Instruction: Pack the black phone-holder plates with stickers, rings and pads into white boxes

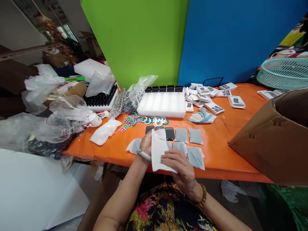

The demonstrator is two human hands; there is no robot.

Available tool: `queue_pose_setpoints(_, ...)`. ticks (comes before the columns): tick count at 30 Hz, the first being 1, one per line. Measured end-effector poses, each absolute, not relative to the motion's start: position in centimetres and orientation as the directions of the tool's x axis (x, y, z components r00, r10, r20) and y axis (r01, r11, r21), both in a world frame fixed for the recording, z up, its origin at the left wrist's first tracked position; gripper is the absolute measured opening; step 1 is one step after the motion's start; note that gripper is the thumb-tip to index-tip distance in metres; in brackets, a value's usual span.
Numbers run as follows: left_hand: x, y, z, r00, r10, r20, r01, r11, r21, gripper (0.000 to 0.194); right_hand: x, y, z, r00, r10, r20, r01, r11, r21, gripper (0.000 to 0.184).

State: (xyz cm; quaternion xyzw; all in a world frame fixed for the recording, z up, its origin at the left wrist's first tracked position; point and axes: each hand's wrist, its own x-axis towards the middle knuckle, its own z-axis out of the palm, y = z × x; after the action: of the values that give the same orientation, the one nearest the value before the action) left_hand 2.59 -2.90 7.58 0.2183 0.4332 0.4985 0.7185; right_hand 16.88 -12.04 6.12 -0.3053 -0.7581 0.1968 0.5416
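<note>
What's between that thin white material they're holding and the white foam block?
In the head view, dark squares lie nearest the thin white material, some partly behind it; then come white-and-teal rings, next to the white foam block.

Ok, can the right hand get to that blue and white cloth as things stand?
Probably yes. Only flat gray packets seem to lie between the right hand and the cloth, which looks uncovered. The hand is on the white sheet, though, so it would likely need to come away first.
</note>
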Motion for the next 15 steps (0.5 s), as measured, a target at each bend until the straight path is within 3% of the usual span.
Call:
queue_pose_setpoints(4, 2.6, -4.3, 8.1, -0.212, 0.953, -0.218, -0.361, 0.131, 0.924, 0.022, 18.1, -11.1, 8.6, -0.057, 0.928, 0.368, 0.105, 0.372, -0.922, 0.011)
queue_pose_setpoints(6, 2.4, -5.4, 8.8, -0.151, 0.984, -0.090, -0.235, 0.053, 0.970, 0.029, 18.5, -10.4, 9.0, -0.037, 0.985, 0.169, -0.009, 0.169, -0.986, 0.019)
queue_pose_setpoints(8, 2.4, -6.6, 9.7, 0.016, 0.999, -0.043, -0.182, 0.045, 0.982, 0.039, 18.6, -9.8, 8.8, -0.071, 0.996, 0.048, -0.120, 0.040, -0.992, 0.025)
queue_pose_setpoints(11, 2.6, -7.9, 10.2, 0.175, 0.981, -0.084, -0.138, 0.109, 0.984, 0.037, 18.4, -9.5, 8.0, -0.105, 0.994, -0.019, -0.205, -0.041, -0.978, 0.027)
queue_pose_setpoints(15, 3.2, -8.7, 9.5, 0.189, 0.977, -0.103, -0.034, 0.111, 0.993, 0.023, 18.4, -9.8, 7.2, -0.101, 0.995, -0.019, -0.207, -0.039, -0.978, 0.024)
